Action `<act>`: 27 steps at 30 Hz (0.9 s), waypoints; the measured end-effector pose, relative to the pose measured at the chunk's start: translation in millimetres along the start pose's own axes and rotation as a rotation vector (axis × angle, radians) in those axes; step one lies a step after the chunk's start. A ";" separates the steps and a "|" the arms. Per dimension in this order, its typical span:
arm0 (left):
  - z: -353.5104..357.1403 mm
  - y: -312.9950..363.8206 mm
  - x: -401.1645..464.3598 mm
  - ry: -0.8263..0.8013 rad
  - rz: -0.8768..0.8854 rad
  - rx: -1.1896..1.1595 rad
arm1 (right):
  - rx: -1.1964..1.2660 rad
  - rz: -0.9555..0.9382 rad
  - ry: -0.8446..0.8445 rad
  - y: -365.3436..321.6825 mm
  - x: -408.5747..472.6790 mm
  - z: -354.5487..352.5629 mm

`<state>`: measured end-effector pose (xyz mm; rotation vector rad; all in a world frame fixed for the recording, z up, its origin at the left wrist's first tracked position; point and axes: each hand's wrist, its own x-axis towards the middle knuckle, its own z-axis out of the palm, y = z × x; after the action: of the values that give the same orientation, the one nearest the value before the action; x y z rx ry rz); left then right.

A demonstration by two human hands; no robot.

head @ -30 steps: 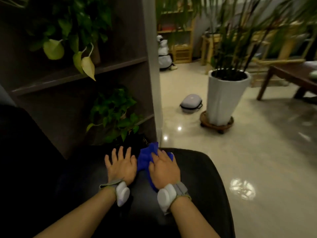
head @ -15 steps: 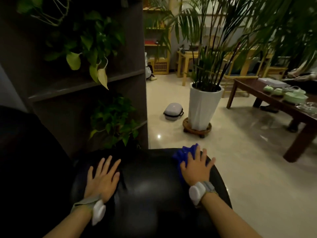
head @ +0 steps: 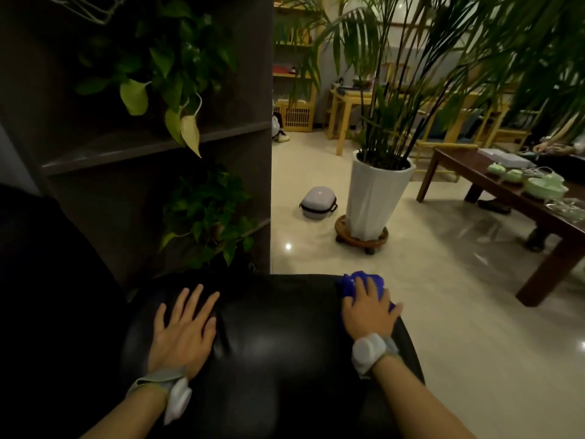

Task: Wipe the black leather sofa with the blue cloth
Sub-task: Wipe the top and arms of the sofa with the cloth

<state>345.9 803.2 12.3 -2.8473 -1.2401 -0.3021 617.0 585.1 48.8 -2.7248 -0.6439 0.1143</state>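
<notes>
Pressing down on the rounded arm of the glossy black leather sofa, both hands were at work: the left hand lay flat with its fingers spread on the padding, holding nothing, while the right hand pushed a bunched, nubby blue cloth against the arm's far right corner, fingers splayed over it rather than pinching it. The wipe looked to be mid-way at best — the cloth sat at one edge of the arm, and the dark backrest to the left and whatever seat lay out of view seemed yet to be covered; no streaks showed to mark what was already clean. The leather was smooth, puffed and creased, catching a soft sheen. Beyond it stood a dark wooden shelf unit with trailing green-leaved plants, and farther off a tall white ribbed planter on polished pale floor tiles.
</notes>
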 end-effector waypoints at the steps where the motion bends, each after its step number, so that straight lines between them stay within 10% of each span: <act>1: 1.0 -1.2 0.0 0.008 0.002 -0.001 | -0.002 -0.072 -0.003 -12.3 -7.5 8.5; 6: 11.3 -2.9 2.3 0.084 0.019 -0.031 | -0.033 -0.507 -0.091 -39.4 -37.2 31.8; 14: 0.8 8.0 1.5 0.103 0.039 -0.025 | 0.027 -0.055 -0.022 -28.5 -3.1 -2.6; 22: 11.4 -3.5 3.4 0.068 0.009 0.003 | -0.097 -0.633 -0.118 -94.3 -56.6 45.0; 27: 21.3 -7.9 4.4 0.097 0.014 0.026 | -0.099 -0.251 -0.122 -69.0 3.6 20.8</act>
<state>346.6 813.8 -8.2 -2.7820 -1.1971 -0.4154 587.9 651.0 52.8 -2.7188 -1.0456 0.1935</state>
